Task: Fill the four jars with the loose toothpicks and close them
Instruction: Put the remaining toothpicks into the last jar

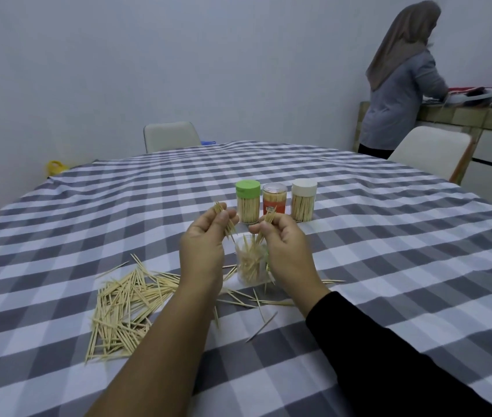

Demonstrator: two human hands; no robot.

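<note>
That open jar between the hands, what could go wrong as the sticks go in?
The open jar stands free, close between the left hand and right hand; a knock could tip it. Each hand holds a splayed bunch, so sticks may miss the mouth and join the loose toothpicks on the tablecloth.

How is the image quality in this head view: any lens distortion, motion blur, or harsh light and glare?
Head view: wide-angle bend curves the checked tablecloth edges; light is flat and dim, no hard shadows or glare; left hand, right hand and the open jar are slightly soft; the loose toothpicks read clearly.
</note>
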